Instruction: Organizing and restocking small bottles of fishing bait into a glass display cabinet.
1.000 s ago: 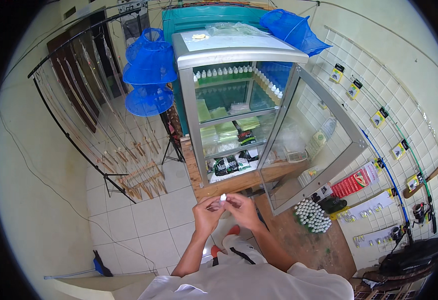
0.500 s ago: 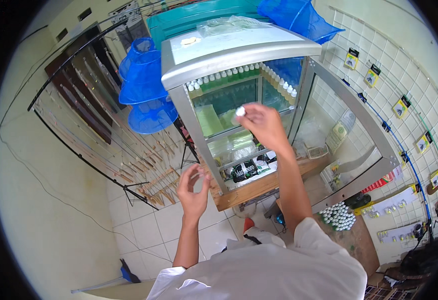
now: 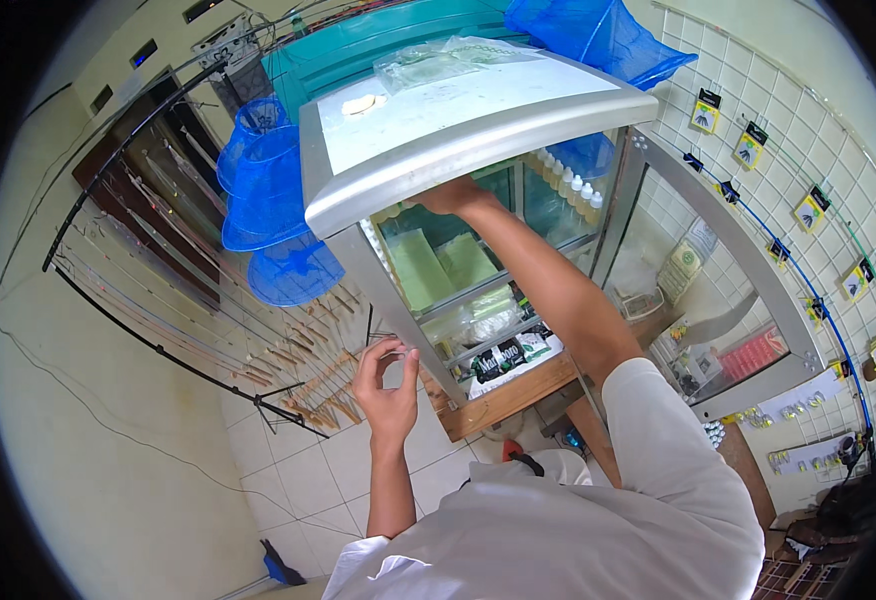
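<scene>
the bare left hand (image 3: 386,392), thumb and fingers curved wide apart, is near the silver-framed glass cabinet (image 3: 478,152). the bare right hand (image 3: 452,195) reaches high inside it, fingertips hidden, so its hold cannot be told. small white-capped bottles (image 3: 569,181) of yellowish liquid stand along the cabinet's right side.

In my remote view, large white lettering stands legible on a black plastic bag (image 3: 499,361) low inside the glass cabinet (image 3: 478,152). Print on the yellow-and-black packets (image 3: 705,112) along the wall is too small for me to read.
</scene>
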The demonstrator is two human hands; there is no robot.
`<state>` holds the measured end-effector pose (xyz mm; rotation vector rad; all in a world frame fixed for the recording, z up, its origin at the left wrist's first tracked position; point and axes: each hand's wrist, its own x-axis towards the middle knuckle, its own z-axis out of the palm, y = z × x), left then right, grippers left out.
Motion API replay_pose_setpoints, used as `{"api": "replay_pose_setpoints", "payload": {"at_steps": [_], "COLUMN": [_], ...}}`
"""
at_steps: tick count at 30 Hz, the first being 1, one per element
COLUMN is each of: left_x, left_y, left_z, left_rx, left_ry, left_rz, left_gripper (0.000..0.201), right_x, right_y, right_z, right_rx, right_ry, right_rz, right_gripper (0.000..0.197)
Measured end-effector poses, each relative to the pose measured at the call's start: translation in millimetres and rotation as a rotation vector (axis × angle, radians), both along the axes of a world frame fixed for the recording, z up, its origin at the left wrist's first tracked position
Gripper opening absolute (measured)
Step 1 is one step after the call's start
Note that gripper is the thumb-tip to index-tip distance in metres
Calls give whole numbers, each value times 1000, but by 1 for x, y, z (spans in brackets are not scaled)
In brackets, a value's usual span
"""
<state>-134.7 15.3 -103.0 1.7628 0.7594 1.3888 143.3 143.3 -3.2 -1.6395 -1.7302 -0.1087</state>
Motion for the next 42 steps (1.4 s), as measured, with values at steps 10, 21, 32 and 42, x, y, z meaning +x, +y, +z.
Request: {"api": "replay_pose_setpoints", "payload": {"at_steps": [10, 21, 32, 42], "left_x": [3, 4, -11, -19], "left_y": [1, -2, -24, -75], "left_z": [4, 8, -3, -12], "left_rx": [-31, -11, 6, -17], "left_ry": [-29, -26, 50, 117], "left_rz": [-25, -29, -61, -191], "left_gripper": [22, 19, 25, 26], "right_x": [-1, 9, 11, -42], "right_y": [15, 27, -57, -251], "right_z": [-20, -34, 11, -17], "right_rx": [191, 232, -274, -78], "right_ry": [-78, -92, 420, 971], "right_rz": [-1, -4, -27, 198], "right_gripper": [46, 52, 25, 18]}}
